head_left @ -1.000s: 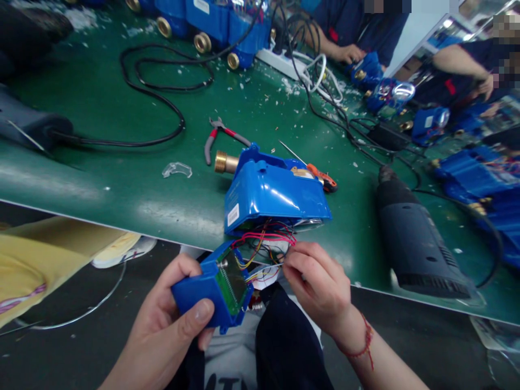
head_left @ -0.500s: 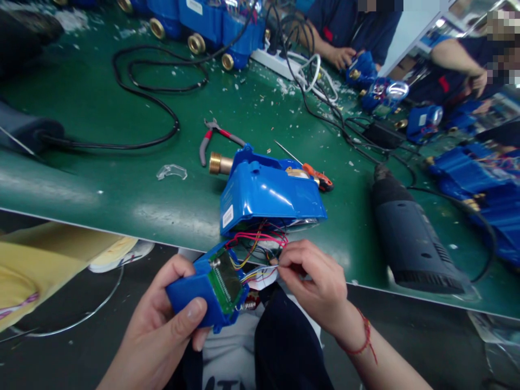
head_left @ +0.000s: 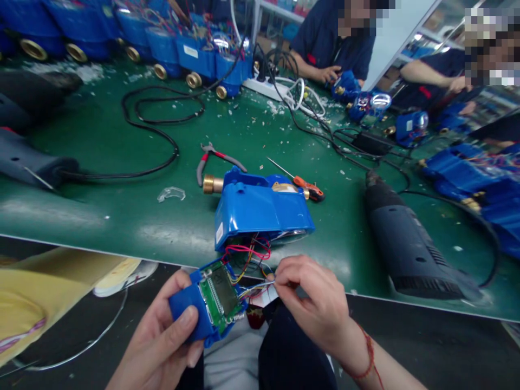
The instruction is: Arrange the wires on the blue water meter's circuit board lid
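Observation:
My left hand (head_left: pixel 168 325) is closed round a blue cover (head_left: pixel 189 306) that carries a green circuit board with a grey display (head_left: pixel 223 290). Thin coloured wires (head_left: pixel 247 254) run from the board to the underside of a blue meter housing (head_left: pixel 264 208), which lies near the table's front edge with a brass fitting pointing left. To the right of the board, my right hand (head_left: pixel 309 292) pinches the ends of several thin wires (head_left: pixel 260 286) between thumb and forefinger. A white piece (head_left: pixel 265 296) hangs just below those wires.
Behind the housing lie pliers (head_left: pixel 215 154) and an orange screwdriver (head_left: pixel 306 187). A heat gun (head_left: pixel 406 244) rests at right, more tools (head_left: pixel 36 157) at left. Cables (head_left: pixel 174 135), a power strip (head_left: pixel 264 86) and blue meters (head_left: pixel 195 59) lie farther back. Two people work across the table.
The view has shifted, so the table items appear lower and slightly left. The cover has tilted, showing the display more fully. Both hands keep their holds.

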The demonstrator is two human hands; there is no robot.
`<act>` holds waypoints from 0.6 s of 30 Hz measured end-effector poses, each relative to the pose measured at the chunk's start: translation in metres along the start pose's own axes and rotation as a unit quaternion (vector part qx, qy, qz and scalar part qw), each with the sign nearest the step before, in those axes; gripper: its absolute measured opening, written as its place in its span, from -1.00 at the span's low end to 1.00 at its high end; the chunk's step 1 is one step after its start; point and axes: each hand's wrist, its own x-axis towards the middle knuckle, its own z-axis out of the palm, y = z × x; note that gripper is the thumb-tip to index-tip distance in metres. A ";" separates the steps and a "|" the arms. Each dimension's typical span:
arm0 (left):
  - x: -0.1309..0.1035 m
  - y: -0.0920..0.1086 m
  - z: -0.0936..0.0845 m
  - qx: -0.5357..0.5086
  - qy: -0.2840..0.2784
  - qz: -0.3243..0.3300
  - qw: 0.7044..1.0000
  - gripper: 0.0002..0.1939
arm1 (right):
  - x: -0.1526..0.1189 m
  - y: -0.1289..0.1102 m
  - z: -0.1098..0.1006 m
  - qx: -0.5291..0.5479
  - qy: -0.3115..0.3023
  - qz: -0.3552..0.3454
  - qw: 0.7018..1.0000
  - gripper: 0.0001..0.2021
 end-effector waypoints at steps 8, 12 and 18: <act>0.003 -0.004 -0.004 0.104 -0.031 0.014 0.994 -0.45 | -0.012 0.006 0.010 -0.056 0.044 -0.062 0.996 -0.85; 0.012 -0.007 -0.016 0.226 -0.061 0.096 0.967 -0.56 | -0.017 0.012 0.014 -0.106 0.052 -0.080 0.990 -0.86; 0.004 -0.007 -0.013 0.348 0.071 0.521 0.776 -0.66 | -0.017 0.011 0.021 -0.103 0.094 -0.102 0.985 -0.84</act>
